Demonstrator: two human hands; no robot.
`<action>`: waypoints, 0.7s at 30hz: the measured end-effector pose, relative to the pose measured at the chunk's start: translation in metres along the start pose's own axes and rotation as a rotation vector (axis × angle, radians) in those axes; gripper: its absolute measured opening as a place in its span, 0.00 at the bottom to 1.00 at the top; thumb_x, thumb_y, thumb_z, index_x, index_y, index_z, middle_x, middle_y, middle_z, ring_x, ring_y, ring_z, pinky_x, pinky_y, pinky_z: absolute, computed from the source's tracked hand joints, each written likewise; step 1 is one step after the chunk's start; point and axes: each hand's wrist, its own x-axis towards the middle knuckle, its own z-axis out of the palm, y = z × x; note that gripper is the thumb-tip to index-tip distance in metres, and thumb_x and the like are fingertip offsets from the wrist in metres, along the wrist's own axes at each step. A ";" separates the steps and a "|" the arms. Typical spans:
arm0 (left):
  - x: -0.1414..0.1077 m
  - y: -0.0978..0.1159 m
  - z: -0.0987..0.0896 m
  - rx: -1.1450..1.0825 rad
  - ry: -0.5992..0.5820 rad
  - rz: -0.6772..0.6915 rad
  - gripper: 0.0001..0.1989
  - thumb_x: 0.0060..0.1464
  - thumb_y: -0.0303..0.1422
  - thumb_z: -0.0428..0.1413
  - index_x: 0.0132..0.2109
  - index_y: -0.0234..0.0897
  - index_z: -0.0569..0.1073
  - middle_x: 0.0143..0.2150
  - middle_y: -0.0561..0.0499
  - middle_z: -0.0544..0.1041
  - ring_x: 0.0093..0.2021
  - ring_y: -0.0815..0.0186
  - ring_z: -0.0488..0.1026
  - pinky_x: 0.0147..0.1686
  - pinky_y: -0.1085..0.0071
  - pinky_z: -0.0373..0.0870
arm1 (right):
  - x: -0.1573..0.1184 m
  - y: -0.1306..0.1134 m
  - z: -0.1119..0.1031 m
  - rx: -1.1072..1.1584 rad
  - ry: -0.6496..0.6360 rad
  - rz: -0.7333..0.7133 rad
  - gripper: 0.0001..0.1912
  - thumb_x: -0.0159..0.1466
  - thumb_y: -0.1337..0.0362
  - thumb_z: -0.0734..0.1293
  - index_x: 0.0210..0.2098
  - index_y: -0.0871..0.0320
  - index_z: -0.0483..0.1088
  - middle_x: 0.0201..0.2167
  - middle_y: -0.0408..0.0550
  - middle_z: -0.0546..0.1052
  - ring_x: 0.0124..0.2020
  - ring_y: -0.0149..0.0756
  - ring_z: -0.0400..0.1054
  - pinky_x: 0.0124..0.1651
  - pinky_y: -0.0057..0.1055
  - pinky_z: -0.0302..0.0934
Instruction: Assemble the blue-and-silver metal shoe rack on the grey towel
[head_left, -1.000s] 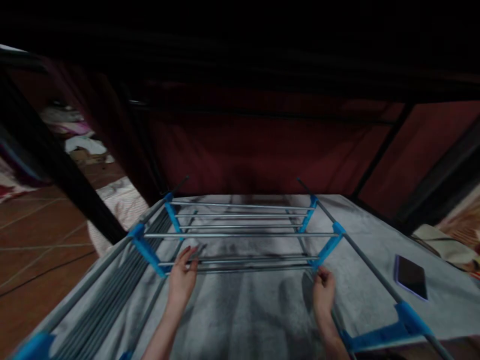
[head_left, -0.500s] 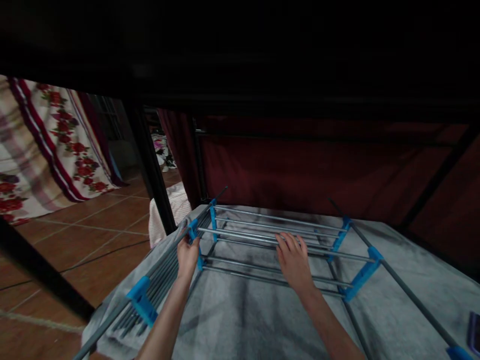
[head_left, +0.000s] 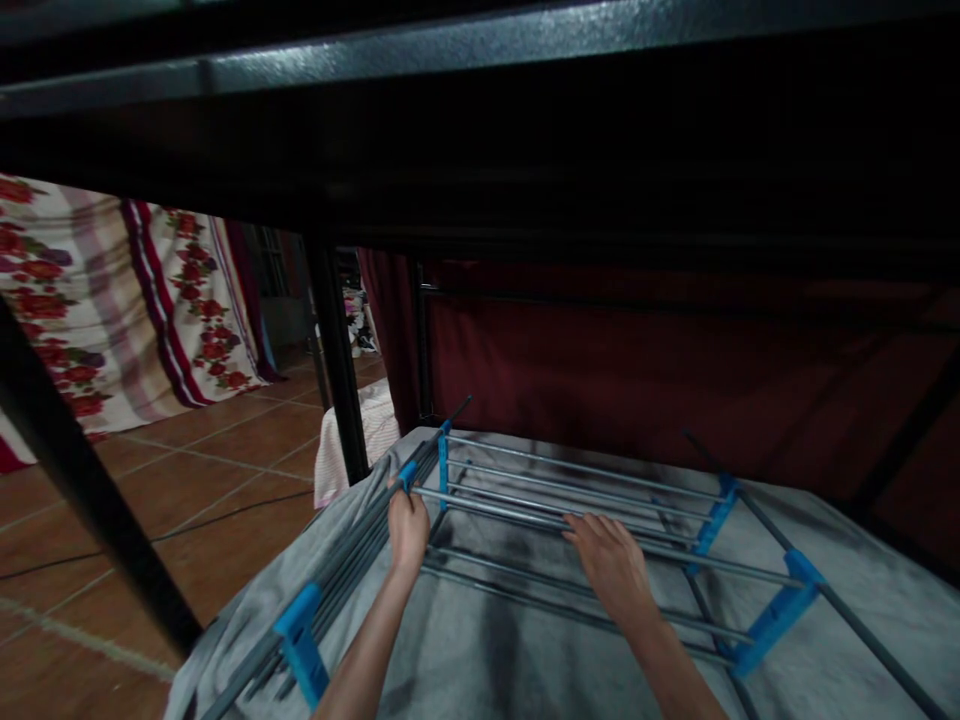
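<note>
A rack frame of grey metal rods and blue plastic brackets lies on grey bedding. My left hand point(head_left: 409, 532) is closed around the blue bracket point(head_left: 407, 474) at the left end of a crosswise rod. My right hand point(head_left: 611, 562) lies over the crosswise metal rod point(head_left: 720, 563) near its middle, fingers together and bent over it; the thumb is hidden. At the rod's right end is another blue bracket point(head_left: 776, 620) on a long side rod. A further blue bracket point(head_left: 304, 640) sits on the left side rod, nearer to me.
Several loose rods point(head_left: 360, 575) lie bundled along the left edge of the grey bedding point(head_left: 480, 670). Low overhead runs a dark metal bunk frame point(head_left: 480, 55), with a post point(head_left: 337, 360) at left. Behind hangs a maroon curtain point(head_left: 600, 380); tiled floor point(head_left: 247, 460) lies left.
My view has tilted up and turned left, bringing the overhead bar into sight. Both hands keep to the same bracket and rod, the right hand's fingers lying flatter.
</note>
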 end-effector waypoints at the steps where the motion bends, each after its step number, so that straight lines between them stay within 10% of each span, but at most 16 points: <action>1: -0.001 0.001 0.001 0.004 0.007 -0.004 0.17 0.58 0.36 0.45 0.48 0.33 0.70 0.48 0.33 0.77 0.57 0.44 0.73 0.61 0.48 0.66 | 0.000 0.001 0.001 -0.006 0.003 -0.011 0.10 0.71 0.65 0.63 0.49 0.53 0.74 0.38 0.47 0.80 0.39 0.40 0.72 0.44 0.39 0.60; 21: -0.008 0.007 -0.002 0.027 -0.001 -0.005 0.19 0.62 0.41 0.43 0.49 0.34 0.71 0.47 0.35 0.77 0.55 0.48 0.73 0.61 0.52 0.66 | 0.011 0.009 -0.020 -0.025 -0.231 -0.113 0.10 0.73 0.65 0.60 0.48 0.55 0.73 0.42 0.49 0.79 0.38 0.36 0.75 0.40 0.32 0.64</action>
